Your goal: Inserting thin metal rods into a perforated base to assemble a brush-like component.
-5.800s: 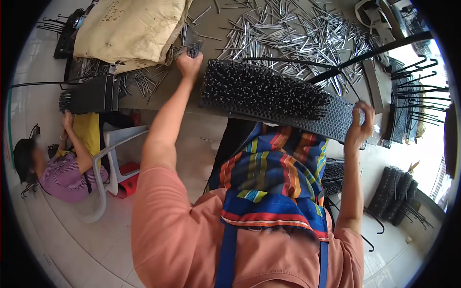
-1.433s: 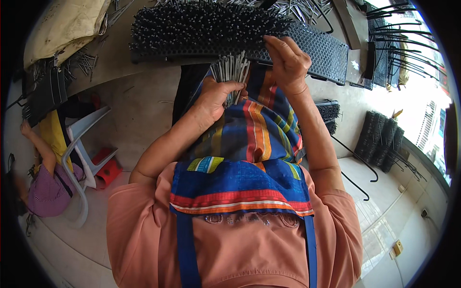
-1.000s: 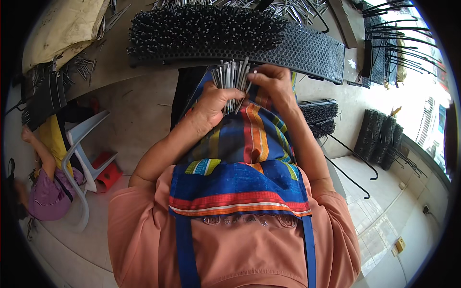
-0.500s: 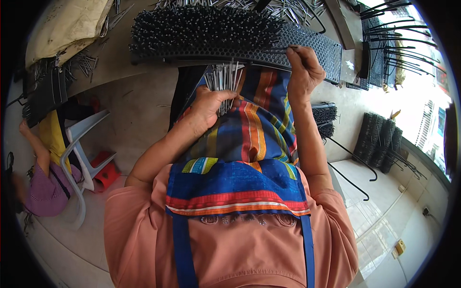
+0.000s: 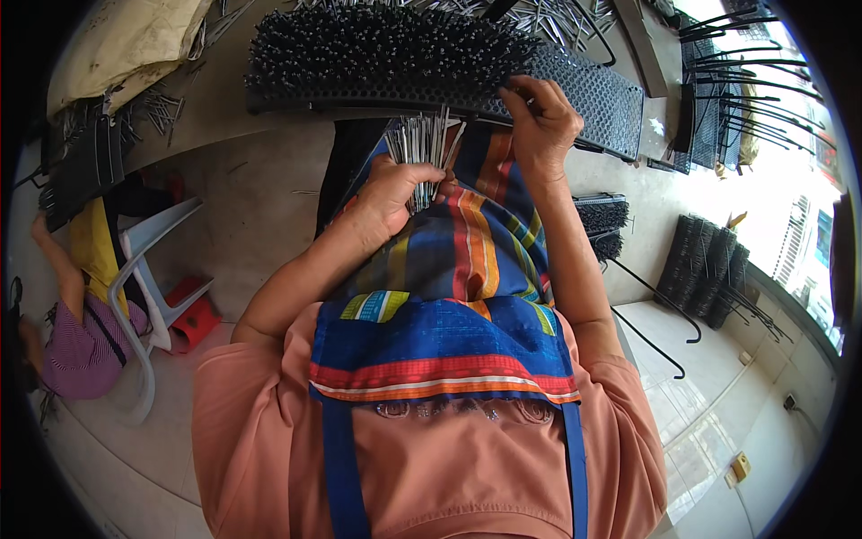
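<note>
A long black panel point(image 5: 579, 85) full of round holes lies across the bench edge in front of me. Dense upright dark pins with shiny tips point(image 5: 377, 54) fill its left and middle part; bare holes show at its right end and along the near edge. My left hand point(image 5: 395, 190) is closed round a bundle of thin silvery metal rods point(image 5: 418, 139), held upright over my lap just below the panel. At the right border of the pins, my right hand point(image 5: 546, 126) pinches with thumb and forefinger against the panel. Whatever is between those fingertips is too small to make out.
Loose rods point(image 5: 548, 22) are strewn behind the panel. A pale sack point(image 5: 126, 45) lies at the far left. Another person in a purple top point(image 5: 90, 350) sits at left by a grey chair point(image 5: 148, 359). Black bundles point(image 5: 705, 269) and hooked rods point(image 5: 660, 292) stand at right.
My right hand has moved left along the panel, to the border of the pins. A thin dark rod that showed at its fingertips can no longer be made out. My left hand stays with its bundle.
</note>
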Demonstrator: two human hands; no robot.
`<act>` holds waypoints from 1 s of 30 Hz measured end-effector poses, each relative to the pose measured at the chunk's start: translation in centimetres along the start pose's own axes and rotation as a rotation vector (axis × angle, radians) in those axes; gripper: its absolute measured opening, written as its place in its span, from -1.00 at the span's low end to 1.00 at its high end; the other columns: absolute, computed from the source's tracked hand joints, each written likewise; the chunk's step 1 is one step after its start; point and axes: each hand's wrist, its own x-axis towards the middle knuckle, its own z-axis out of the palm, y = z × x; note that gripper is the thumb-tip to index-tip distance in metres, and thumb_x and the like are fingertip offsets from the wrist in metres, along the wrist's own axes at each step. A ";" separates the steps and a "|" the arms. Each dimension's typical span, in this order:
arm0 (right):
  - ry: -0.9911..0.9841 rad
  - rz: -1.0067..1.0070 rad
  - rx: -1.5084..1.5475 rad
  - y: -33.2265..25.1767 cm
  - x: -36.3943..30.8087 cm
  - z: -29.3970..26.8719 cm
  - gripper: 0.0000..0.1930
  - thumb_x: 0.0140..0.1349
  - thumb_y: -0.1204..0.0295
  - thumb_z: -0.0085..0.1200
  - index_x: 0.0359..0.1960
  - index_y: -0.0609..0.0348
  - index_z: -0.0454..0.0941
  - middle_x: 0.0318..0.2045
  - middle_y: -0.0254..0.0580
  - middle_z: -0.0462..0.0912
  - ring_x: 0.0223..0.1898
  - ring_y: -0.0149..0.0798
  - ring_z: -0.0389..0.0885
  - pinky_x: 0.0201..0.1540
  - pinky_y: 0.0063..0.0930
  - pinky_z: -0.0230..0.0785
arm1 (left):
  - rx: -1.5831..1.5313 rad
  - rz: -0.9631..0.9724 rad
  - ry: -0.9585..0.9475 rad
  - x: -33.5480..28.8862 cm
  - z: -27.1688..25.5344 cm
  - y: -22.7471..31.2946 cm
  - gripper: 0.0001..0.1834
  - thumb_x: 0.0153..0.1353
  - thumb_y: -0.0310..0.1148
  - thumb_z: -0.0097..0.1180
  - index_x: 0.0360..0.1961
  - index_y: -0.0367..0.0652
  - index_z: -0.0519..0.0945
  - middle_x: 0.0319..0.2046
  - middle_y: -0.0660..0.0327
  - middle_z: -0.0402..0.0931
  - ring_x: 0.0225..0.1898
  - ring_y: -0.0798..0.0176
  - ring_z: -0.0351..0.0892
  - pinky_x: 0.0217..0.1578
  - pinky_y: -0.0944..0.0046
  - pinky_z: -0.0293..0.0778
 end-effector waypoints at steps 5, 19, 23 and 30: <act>-0.027 -0.083 -0.102 0.3 -0.2 0.3 -0.86 0.05 0.61 0.25 -0.32 0.16 0.69 -0.50 -0.24 0.61 -0.52 -0.42 0.58 -0.43 -0.61 0.38 | -0.076 -0.061 0.016 -0.2 -0.1 0.3 -0.85 0.01 -0.68 0.15 -0.34 -0.50 0.61 -0.42 -0.03 0.65 -0.44 0.11 0.68 -0.48 0.24 0.54; -0.473 0.839 0.977 -2.3 -4.1 3.2 -0.96 0.14 0.57 0.24 -0.44 0.21 0.63 -0.58 -0.38 0.60 -0.73 -0.61 0.32 -0.70 -0.71 0.02 | 0.117 0.051 -0.074 -2.1 -1.1 1.3 -0.72 0.04 -0.63 0.13 -0.16 -0.34 0.60 -0.36 0.06 0.66 -0.49 0.17 0.68 -0.51 0.23 0.63; -0.469 0.801 0.907 -3.5 -3.0 3.9 -0.98 0.17 0.57 0.22 -0.40 0.24 0.62 -0.59 -0.38 0.59 -0.70 -0.58 0.38 -0.65 -0.71 0.12 | 0.090 0.092 -0.043 -3.0 -1.7 1.3 -0.72 0.04 -0.64 0.12 -0.16 -0.31 0.60 -0.36 0.09 0.67 -0.50 0.20 0.68 -0.54 0.26 0.60; -0.533 0.848 0.908 -4.7 -1.6 5.2 -0.94 0.20 0.51 0.20 -0.39 0.22 0.62 -0.60 -0.36 0.58 -0.65 -0.52 0.47 -0.56 -0.66 0.30 | 0.050 0.192 0.036 -3.2 -2.6 2.3 -0.83 0.05 -0.59 0.19 -0.27 -0.33 0.62 -0.44 0.11 0.65 -0.54 0.25 0.65 -0.57 0.31 0.54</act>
